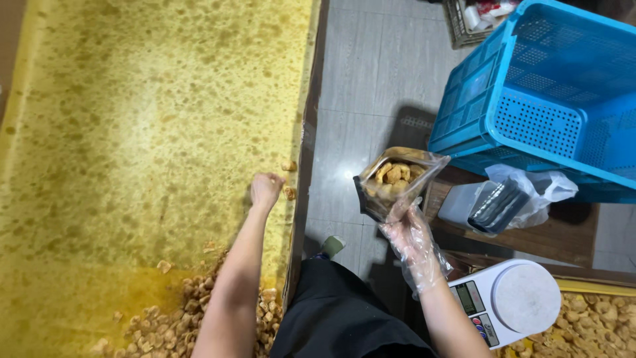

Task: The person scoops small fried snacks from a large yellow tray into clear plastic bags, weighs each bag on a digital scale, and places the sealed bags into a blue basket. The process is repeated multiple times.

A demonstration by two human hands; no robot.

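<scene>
While the gloved right hand (412,240) is closed around a clear pouch (396,180) of fried snack pieces, held open-mouthed above the floor, the bare left hand (265,188) is seen clenched into a fist at the oil-stained yellow tabletop (132,132) edge, two loose pieces (289,179) just beside it.

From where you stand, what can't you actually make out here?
Head view only:
- Left hand: closed fist on the yellow table; whatever it grips is hidden inside.
- Clear pouch in the gloved right hand: only the top snack pieces show; its lower part is behind the fingers.
- Scale: display too small to read.
- Blue crate: cut off by the frame's edge.
- Dark packets in the plastic bag: count unclear.
</scene>
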